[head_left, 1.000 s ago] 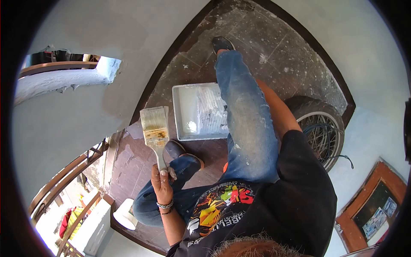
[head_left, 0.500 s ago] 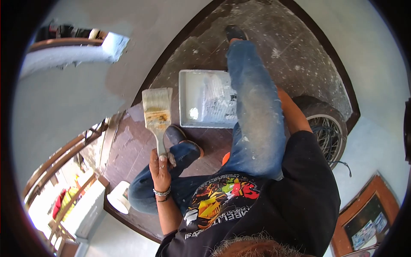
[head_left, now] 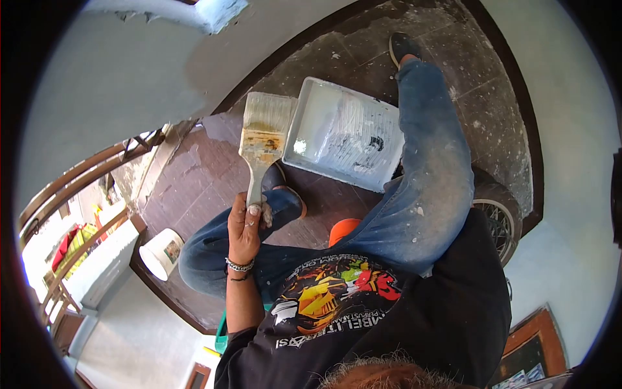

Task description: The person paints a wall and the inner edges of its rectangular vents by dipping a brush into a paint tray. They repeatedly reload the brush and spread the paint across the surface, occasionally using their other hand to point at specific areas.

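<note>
My left hand (head_left: pixel 244 235) is closed around the handle of a wide paintbrush (head_left: pixel 264 139), held with its bristles pointing away from me. Whitish paint coats the bristles, and paint marks my fingers. Just right of the brush, a paint tray (head_left: pixel 346 133) rests on the floor, with pale wet paint at its left end and streaks over its ribbed part. My right leg covers the tray's right corner. Beyond the right sleeve (head_left: pixel 476 259), my right hand is hidden behind the leg.
An orange object (head_left: pixel 343 230) lies between my legs, partly covered. A white bucket (head_left: pixel 161 254) stands on the left by the wall. At the right is a spoked wheel (head_left: pixel 497 220). The tiled floor (head_left: pixel 194 168) is paint-spattered, and a grey wall (head_left: pixel 142 71) rises at the left.
My view has shifted and turned, so the tray now appears tilted. My left hand still grips the brush, now higher in view. The right forearm has gone out of sight behind the leg.
</note>
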A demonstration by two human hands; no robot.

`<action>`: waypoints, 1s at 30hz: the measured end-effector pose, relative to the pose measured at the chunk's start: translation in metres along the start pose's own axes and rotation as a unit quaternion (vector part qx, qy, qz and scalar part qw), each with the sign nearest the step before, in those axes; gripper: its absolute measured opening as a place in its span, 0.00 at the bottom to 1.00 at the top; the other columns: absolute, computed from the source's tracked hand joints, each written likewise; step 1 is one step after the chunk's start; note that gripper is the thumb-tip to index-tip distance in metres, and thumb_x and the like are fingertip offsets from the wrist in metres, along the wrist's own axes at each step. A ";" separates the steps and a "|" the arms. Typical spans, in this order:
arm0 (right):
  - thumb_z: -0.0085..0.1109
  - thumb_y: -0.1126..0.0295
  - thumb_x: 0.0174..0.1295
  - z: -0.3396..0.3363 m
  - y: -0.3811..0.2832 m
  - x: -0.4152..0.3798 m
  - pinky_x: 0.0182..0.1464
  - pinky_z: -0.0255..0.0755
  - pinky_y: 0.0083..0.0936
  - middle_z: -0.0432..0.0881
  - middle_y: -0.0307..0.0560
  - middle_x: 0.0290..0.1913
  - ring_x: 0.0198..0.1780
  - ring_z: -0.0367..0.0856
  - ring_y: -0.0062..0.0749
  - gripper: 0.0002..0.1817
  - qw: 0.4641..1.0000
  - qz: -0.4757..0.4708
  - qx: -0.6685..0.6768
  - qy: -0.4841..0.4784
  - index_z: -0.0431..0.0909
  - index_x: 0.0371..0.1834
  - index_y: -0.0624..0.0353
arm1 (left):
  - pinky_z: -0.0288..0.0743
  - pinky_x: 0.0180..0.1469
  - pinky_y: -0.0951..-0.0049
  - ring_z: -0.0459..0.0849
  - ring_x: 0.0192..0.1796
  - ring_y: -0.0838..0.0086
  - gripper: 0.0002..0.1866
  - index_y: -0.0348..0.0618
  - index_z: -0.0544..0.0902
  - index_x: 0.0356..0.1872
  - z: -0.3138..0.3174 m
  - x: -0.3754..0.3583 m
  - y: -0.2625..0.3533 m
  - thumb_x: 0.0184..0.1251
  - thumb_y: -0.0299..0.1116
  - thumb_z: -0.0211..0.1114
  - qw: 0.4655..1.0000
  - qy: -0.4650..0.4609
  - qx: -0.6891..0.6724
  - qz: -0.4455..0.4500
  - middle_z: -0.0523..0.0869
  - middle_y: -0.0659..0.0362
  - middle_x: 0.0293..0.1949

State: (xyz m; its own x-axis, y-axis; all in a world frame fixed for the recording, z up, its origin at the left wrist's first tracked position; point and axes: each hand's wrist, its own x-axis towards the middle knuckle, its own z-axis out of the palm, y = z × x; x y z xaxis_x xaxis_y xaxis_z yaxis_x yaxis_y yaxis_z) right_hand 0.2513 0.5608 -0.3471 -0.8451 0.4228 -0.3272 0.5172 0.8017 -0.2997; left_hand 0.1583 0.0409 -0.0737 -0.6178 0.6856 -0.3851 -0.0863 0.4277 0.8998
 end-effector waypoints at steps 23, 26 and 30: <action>0.61 0.61 0.57 0.131 -0.049 -0.181 0.58 0.75 0.41 0.77 0.60 0.59 0.59 0.77 0.49 0.29 0.982 0.003 0.065 -0.178 0.71 0.63 0.57 | 0.63 0.29 0.82 0.68 0.26 0.85 0.14 0.37 0.74 0.46 -0.003 0.002 -0.010 0.79 0.40 0.51 1.000 0.009 0.001 -0.021 0.75 0.65 0.27; 0.61 0.61 0.58 0.147 -0.055 -0.208 0.57 0.75 0.41 0.77 0.60 0.59 0.59 0.78 0.48 0.29 0.976 0.002 0.073 -0.205 0.71 0.63 0.57 | 0.63 0.29 0.82 0.69 0.27 0.85 0.14 0.38 0.75 0.46 -0.005 0.002 -0.009 0.79 0.40 0.51 0.999 0.011 0.011 -0.028 0.75 0.65 0.28; 0.61 0.62 0.58 0.156 -0.057 -0.231 0.57 0.75 0.41 0.77 0.60 0.59 0.59 0.78 0.48 0.29 0.972 0.005 0.081 -0.220 0.70 0.63 0.57 | 0.65 0.28 0.81 0.71 0.26 0.83 0.13 0.38 0.74 0.46 -0.002 0.003 -0.007 0.79 0.40 0.50 0.999 0.007 0.018 -0.027 0.76 0.64 0.28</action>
State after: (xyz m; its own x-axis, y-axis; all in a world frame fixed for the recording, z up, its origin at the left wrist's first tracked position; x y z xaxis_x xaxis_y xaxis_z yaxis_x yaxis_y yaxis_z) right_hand 0.4379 0.3513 -0.3936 -0.7187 0.1795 -0.6718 0.5692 0.7067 -0.4202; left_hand 0.1551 0.0389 -0.0811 -0.6238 0.6529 -0.4296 -0.0912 0.4851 0.8697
